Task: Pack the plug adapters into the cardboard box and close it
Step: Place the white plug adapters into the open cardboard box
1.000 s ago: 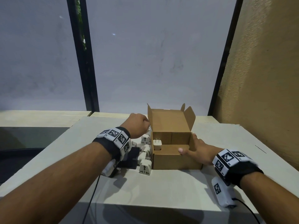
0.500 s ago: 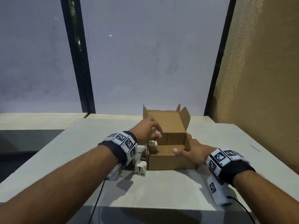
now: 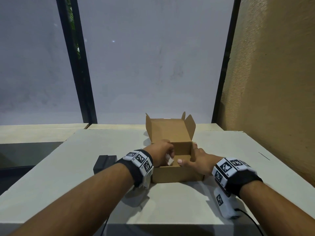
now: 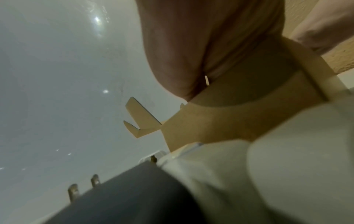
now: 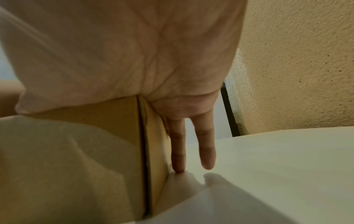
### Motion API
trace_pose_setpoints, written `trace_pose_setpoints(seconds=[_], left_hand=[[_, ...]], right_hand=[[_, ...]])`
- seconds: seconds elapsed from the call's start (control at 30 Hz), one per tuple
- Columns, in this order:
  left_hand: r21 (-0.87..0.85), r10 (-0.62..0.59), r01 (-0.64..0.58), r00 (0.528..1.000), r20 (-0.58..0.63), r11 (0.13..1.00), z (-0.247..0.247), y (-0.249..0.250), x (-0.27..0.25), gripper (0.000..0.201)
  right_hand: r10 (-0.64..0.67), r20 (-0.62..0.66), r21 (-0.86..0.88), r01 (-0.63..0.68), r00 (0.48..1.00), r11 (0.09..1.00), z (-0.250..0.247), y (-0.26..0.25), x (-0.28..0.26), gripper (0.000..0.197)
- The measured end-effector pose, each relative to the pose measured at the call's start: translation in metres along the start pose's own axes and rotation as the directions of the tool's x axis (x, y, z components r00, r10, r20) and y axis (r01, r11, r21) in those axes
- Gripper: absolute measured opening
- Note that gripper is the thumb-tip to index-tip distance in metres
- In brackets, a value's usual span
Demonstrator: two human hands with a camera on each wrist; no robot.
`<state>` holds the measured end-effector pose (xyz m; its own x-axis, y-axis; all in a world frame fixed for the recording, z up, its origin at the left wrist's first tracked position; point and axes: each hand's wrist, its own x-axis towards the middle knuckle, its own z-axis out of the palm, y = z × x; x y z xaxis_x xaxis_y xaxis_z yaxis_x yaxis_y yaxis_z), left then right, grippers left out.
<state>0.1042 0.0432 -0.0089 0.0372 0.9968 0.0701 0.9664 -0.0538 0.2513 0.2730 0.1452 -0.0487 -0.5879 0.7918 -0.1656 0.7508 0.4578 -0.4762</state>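
Cardboard box (image 3: 177,174) sits open on the tabletop (image 3: 170,205), lid standing at 12 o'clock. Left hand (image 3: 161,155) hovers over the box's 9 o'clock wall, fingers curled round a white plug adapter (image 3: 169,160) directly above the cavity. Right hand (image 3: 196,161) braces the 3 o'clock wall, fingers straight, thumb on the near rim. Black adapter (image 3: 104,163) lies on the tabletop at 9 o'clock, nearer the left hand.

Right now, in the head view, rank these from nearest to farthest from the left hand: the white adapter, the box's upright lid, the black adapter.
1. white adapter: held in the left hand, over the cardboard box.
2. black adapter: on the table, left of the wrist.
3. lid: upright at the box's back.
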Motion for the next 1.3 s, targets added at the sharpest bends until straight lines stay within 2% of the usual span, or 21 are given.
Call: trace_pose_setpoints(seconds=[0.13,0.27,0.43,0.57,0.6,0.67,0.73,0.8,0.87,0.93,1.03,1.17,1.23,1.3], left_hand=[[-0.021,-0.059,0.059,0.998,-0.009,0.998,0.001,-0.001,0.0,0.021],[-0.03,-0.129,0.129,0.991,0.022,0.991,-0.001,0.005,0.005,0.016],[0.071,-0.103,0.101,0.994,0.033,0.992,0.003,0.0,0.005,0.012],[0.051,-0.092,0.09,0.996,0.023,0.995,0.004,0.001,0.004,0.008],[0.034,-0.055,0.055,0.998,0.001,0.998,0.005,0.0,0.003,0.011],[0.029,0.102,-0.102,0.995,-0.011,0.994,0.005,-0.001,0.0,0.021],[0.054,0.268,-0.272,0.961,0.066,0.961,0.002,-0.001,-0.002,0.034],[0.084,0.343,-0.355,0.93,0.129,0.931,-0.002,0.002,0.0,0.039],[0.119,0.365,-0.385,0.918,0.157,0.915,-0.003,0.003,0.003,0.039],[0.156,0.335,-0.362,0.925,0.177,0.919,-0.001,0.003,0.003,0.037],[0.26,0.24,-0.269,0.961,0.139,0.928,0.004,-0.002,0.005,0.035],[0.419,0.082,-0.119,0.991,0.106,0.9,0.01,-0.007,0.008,0.048],[0.404,0.109,-0.128,0.992,0.069,0.906,0.01,-0.006,0.008,0.054],[0.387,0.163,-0.168,0.986,0.047,0.907,0.009,-0.005,0.007,0.048]], right_hand=[[0.0,-0.023,0.005,0.0,1.0,1.0,0.003,0.002,0.003,0.154],[0.008,-0.016,0.013,-0.008,1.0,1.0,0.004,0.004,0.006,0.16],[0.025,-0.022,-0.014,-0.026,0.999,1.0,0.003,0.0,0.003,0.152],[0.044,-0.017,-0.016,-0.044,0.999,0.999,0.005,0.001,0.004,0.146],[0.047,-0.017,-0.024,-0.048,0.999,0.999,0.005,0.001,0.004,0.14],[0.056,-0.028,-0.057,-0.058,0.998,0.997,0.004,0.0,0.002,0.124],[0.067,-0.036,-0.09,-0.07,0.997,0.993,0.003,0.0,0.001,0.115],[0.071,-0.034,-0.104,-0.074,0.997,0.992,0.003,-0.001,-0.001,0.115],[0.058,-0.035,-0.104,-0.061,0.998,0.993,0.003,-0.002,0.0,0.117],[0.047,-0.028,-0.092,-0.049,0.999,0.995,0.003,-0.001,0.001,0.124],[0.029,-0.011,-0.072,-0.03,1.0,0.997,0.002,0.0,0.002,0.149],[0.015,-0.02,-0.072,-0.017,1.0,0.997,0.002,0.0,0.001,0.143],[0.015,-0.015,-0.077,-0.016,1.0,0.997,0.002,0.0,0.0,0.146],[0.017,-0.017,-0.08,-0.019,1.0,0.997,0.002,0.0,0.0,0.154]])
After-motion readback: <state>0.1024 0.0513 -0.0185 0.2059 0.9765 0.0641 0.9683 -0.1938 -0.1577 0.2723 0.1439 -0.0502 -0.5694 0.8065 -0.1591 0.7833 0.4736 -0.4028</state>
